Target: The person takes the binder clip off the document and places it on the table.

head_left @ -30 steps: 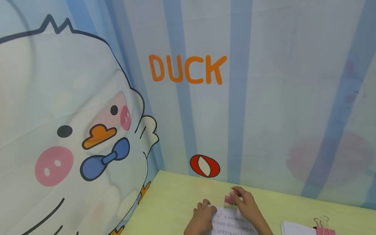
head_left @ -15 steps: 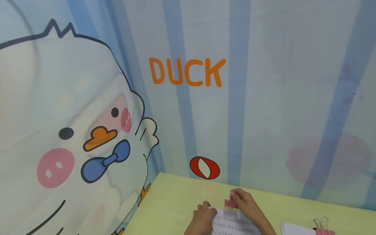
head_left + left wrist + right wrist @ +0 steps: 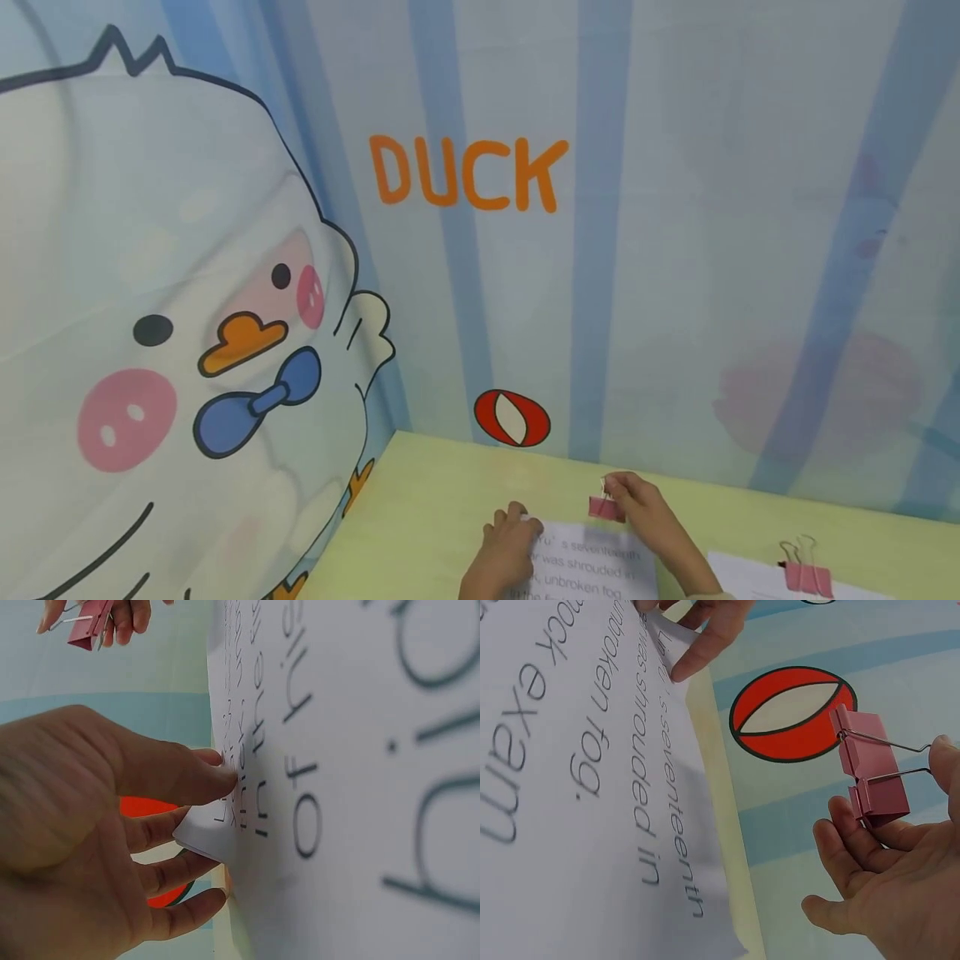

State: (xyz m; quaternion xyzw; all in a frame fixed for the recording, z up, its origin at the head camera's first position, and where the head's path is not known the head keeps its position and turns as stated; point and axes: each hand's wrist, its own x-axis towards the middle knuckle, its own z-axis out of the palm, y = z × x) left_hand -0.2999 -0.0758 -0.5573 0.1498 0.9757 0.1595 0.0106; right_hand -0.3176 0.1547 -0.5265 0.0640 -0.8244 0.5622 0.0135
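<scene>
The left hand [image 3: 504, 552] pinches the upper left corner of the printed sheets [image 3: 588, 562]; in the left wrist view its thumb [image 3: 217, 784] lies on the printed face, with fingers behind. The right hand [image 3: 654, 518] holds a pink binder clip [image 3: 606, 508] by its wire handles, beyond the top edge of the paper. In the right wrist view the clip [image 3: 874, 769] stands apart from the paper [image 3: 607, 795], the thumb at its handle ends and other fingers below its body.
On the right of the yellow-green table [image 3: 435, 483] lie other white sheets [image 3: 750, 575] with another pink binder clip [image 3: 808, 578] on them. A printed fabric backdrop [image 3: 675, 292] with a duck figure rises behind and to the left.
The right hand has moved the pink clip slightly right, away from the paper's top edge. The left hand keeps its place at the corner. The head view has shifted a little.
</scene>
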